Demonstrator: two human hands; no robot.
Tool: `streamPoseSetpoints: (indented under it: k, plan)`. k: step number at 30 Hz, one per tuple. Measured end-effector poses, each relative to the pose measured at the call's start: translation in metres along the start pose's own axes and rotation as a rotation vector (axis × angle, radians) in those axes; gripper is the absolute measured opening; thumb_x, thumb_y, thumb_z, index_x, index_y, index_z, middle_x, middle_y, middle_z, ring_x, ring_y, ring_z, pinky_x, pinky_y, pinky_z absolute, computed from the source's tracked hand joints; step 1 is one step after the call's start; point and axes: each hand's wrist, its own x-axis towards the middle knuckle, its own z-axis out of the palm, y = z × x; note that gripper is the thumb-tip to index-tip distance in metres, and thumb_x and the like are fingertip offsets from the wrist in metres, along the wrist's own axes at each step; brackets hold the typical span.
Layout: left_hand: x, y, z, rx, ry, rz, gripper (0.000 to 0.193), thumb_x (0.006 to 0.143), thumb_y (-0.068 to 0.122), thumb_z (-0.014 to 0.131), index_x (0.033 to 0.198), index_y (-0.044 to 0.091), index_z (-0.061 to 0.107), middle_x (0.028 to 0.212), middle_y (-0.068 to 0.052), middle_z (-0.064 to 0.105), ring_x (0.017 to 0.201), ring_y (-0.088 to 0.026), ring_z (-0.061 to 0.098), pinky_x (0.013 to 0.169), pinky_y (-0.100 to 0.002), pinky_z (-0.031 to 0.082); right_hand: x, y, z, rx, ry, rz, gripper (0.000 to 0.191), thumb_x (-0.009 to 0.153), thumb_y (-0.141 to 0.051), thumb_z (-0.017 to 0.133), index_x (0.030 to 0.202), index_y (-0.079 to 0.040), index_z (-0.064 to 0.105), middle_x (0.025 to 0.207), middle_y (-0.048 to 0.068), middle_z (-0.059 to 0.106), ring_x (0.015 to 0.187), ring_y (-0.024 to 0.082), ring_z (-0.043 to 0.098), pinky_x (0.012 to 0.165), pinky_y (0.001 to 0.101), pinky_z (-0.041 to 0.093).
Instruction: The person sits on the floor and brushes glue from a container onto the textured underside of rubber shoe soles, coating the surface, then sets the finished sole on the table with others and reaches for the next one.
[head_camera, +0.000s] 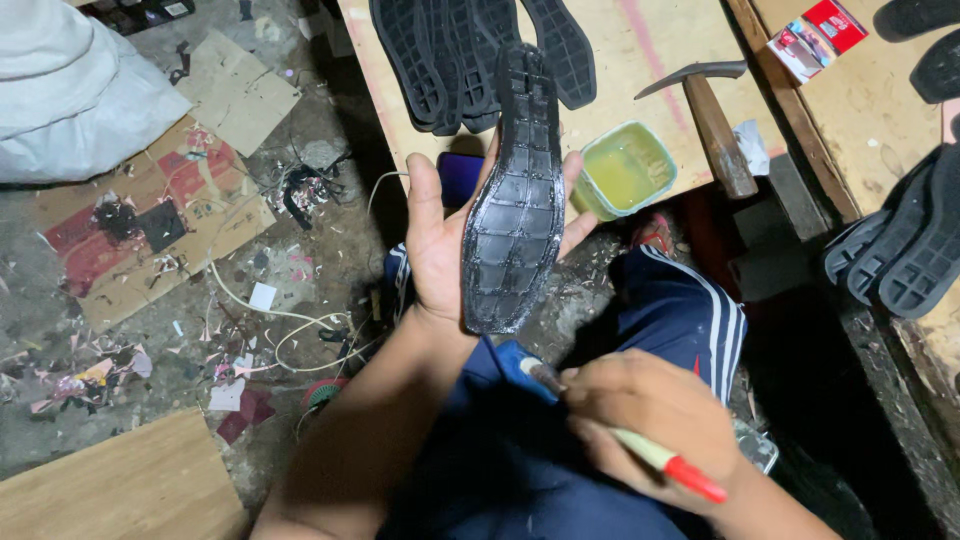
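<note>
— Sole (515, 190), black and ribbed, lay lengthwise in the left hand (440, 240), palm up, fingers curled around its edges, raised over the front edge of the bench (640, 50). Its surface looked wet and shiny.

— And the right hand (650, 420)?

— Clenched around a brush (640, 445) with a cream handle and red end, bristle tip pointing up toward the sole, low over the blue trousers (680, 310).

— Any containers?

— One: a small green tub (628, 168) on the bench, just beside the left hand's fingers, holding a yellowish liquid. I couldn't tell what it was.

— What else stood around?

— A hammer (705, 105) lay right of the tub. More black soles (450, 60) were fanned out behind the held one, partly hidden by it. Others (905, 250) leaned at the far right. A red and white packet (820, 35) sat at the top. On the floor: a white cable (270, 310), cardboard (150, 230) and scraps.
</note>
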Motion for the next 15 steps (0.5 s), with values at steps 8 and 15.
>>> streamPoseSetpoints:
  k: [8,15]
  plan:
    - [-0.034,0.012,0.021,0.032,-0.106,-0.038,0.105,0.085,0.087,0.034,0.162,0.018,0.015,0.168,-0.004,0.024,0.161,-0.027,0.005,0.123,-0.076,0.011,0.013,0.097,-0.044,-0.182,0.328,0.419,0.022,0.105,-0.008,0.069,0.124,0.001,0.069,0.119,0.012,0.067,0.106,0.021,0.068,0.096,0.0287,0.053]
    - [-0.05,0.014,0.01,-0.184,-0.362,-0.109,0.108,0.095,0.083,0.042,0.169,0.011,0.013,0.176,-0.01,0.013,0.163,-0.038,-0.01,0.11,-0.084,0.015,0.038,0.196,-0.035,-0.497,0.098,0.348,0.017,0.088,-0.016,0.083,0.102,-0.009,0.077,0.115,0.009,0.068,0.114,0.033,0.058,0.099,0.0426,0.046]
